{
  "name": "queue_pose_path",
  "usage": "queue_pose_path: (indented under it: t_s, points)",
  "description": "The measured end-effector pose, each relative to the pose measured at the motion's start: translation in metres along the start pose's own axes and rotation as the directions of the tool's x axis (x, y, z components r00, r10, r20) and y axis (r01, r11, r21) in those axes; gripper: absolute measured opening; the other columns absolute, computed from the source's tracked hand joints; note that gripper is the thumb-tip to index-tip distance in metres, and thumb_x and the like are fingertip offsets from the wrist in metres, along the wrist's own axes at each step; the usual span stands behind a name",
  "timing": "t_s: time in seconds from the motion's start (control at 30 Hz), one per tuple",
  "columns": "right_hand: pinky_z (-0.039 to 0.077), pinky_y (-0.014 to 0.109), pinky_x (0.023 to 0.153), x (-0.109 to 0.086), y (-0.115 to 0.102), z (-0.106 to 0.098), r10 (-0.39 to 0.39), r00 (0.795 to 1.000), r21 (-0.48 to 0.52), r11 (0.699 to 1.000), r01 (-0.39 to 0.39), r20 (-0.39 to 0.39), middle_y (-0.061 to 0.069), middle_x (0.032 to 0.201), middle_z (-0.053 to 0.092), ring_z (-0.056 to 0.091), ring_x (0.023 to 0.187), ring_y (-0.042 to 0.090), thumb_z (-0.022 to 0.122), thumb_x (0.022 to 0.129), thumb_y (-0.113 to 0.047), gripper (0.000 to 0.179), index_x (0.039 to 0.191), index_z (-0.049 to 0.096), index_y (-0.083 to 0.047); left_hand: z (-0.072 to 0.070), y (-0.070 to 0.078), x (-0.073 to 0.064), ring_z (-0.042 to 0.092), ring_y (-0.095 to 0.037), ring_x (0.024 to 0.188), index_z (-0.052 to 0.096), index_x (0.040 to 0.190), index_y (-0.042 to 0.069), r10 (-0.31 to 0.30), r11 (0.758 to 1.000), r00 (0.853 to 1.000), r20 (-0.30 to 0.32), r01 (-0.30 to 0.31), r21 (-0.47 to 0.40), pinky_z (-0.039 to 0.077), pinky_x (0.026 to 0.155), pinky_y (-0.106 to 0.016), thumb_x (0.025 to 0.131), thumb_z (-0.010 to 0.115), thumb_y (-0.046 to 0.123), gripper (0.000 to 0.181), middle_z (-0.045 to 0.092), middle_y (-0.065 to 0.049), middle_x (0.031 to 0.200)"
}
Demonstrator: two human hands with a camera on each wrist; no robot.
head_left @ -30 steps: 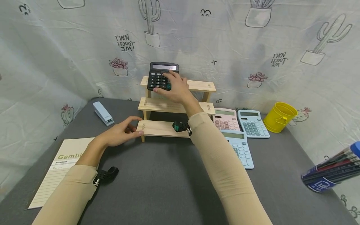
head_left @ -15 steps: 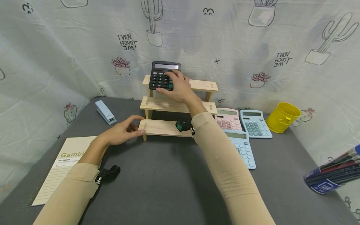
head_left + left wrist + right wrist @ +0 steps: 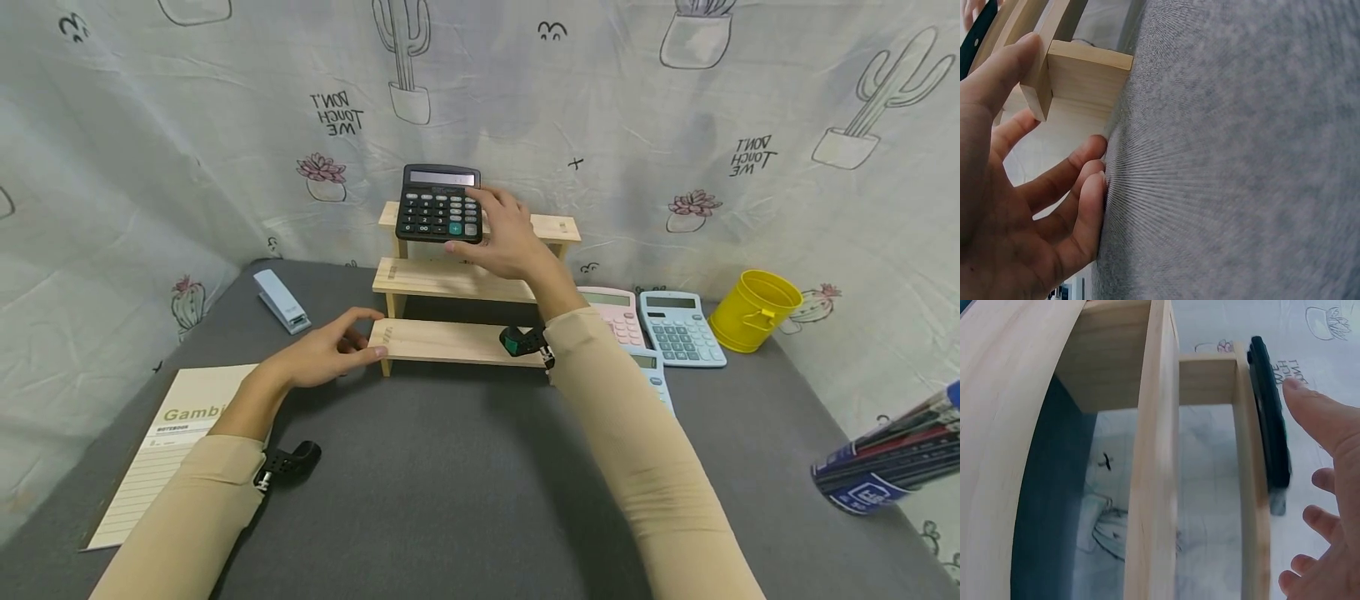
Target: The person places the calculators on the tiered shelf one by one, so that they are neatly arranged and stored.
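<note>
A black calculator stands tilted on the top step of a three-step wooden stand, its display up. My right hand is just right of it with fingers spread; in the right wrist view the thumb is apart from the calculator, seen edge-on. My left hand pinches the left end of the stand's lowest step between thumb and forefinger. In the left wrist view its other fingers are bent and rest on the grey tabletop.
Right of the stand lie a pink calculator and two light blue calculators, partly behind my right arm. A yellow bucket and a tilted-looking pencil tub stand farther right. A stapler and a notebook are at left.
My right hand has let go of the black calculator and moved right, uncovering its keys. The calculator stays on the top step. My left hand keeps its hold on the stand.
</note>
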State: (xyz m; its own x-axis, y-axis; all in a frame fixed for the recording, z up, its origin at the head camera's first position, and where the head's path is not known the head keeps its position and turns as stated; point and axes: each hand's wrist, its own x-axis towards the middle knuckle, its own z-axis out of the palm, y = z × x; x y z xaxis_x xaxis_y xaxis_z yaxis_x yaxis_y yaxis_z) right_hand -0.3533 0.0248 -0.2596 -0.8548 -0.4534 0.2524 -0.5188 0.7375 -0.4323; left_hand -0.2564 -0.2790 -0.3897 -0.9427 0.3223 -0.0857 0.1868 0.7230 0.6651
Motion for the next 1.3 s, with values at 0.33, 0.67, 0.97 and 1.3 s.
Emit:
queue_pose_path:
  t_s: [0.33, 0.67, 0.97, 1.3]
  points:
    - [0.020, 0.064, 0.118, -0.038, 0.031, -0.025, -0.013, 1.000, -0.024, 1.000, 0.013, -0.010, 0.005, 0.170, 0.016, 0.013, 0.153, 0.043, 0.074, 0.090, -0.055, 0.093, 0.164, 0.026, -0.025, 0.001, 0.002, 0.000, 0.062, -0.032, 0.108, 0.032, 0.155, 0.028, -0.005, 1.000, 1.000, -0.008, 0.005, 0.004, 0.051, 0.076, -0.038, 0.098, 0.064, 0.058, 0.072, 0.061, -0.019, 0.127]
    - [0.023, 0.068, 0.115, -0.072, 0.058, -0.036, -0.003, 1.000, -0.020, 1.000, 0.003, -0.018, 0.008, 0.169, 0.019, 0.011, 0.153, 0.043, 0.077, 0.089, -0.049, 0.092, 0.162, 0.030, -0.020, -0.001, 0.005, -0.002, 0.062, -0.034, 0.111, 0.031, 0.156, 0.026, -0.017, 1.000, 1.000, 0.002, 0.017, 0.023, 0.052, 0.077, -0.040, 0.098, 0.062, 0.058, 0.073, 0.061, -0.021, 0.128]
    - [0.022, 0.069, 0.113, -0.109, 0.089, -0.042, -0.010, 0.999, -0.082, 0.997, 0.007, -0.045, 0.015, 0.166, 0.024, 0.014, 0.150, 0.047, 0.079, 0.089, -0.043, 0.088, 0.161, 0.034, -0.016, 0.000, 0.006, 0.000, 0.062, -0.035, 0.114, 0.031, 0.156, 0.026, -0.009, 1.000, 1.000, 0.010, 0.008, 0.016, 0.052, 0.078, -0.040, 0.098, 0.062, 0.058, 0.073, 0.061, -0.021, 0.130]
    - [0.017, 0.072, 0.112, -0.148, 0.116, -0.044, 0.033, 0.999, -0.120, 0.992, -0.038, -0.043, 0.019, 0.165, 0.026, 0.018, 0.147, 0.051, 0.077, 0.092, -0.040, 0.084, 0.160, 0.035, -0.014, 0.001, 0.003, -0.001, 0.061, -0.034, 0.112, 0.030, 0.155, 0.029, -0.019, 1.000, 1.000, 0.003, 0.018, 0.010, 0.051, 0.076, -0.038, 0.098, 0.062, 0.058, 0.071, 0.060, -0.021, 0.130]
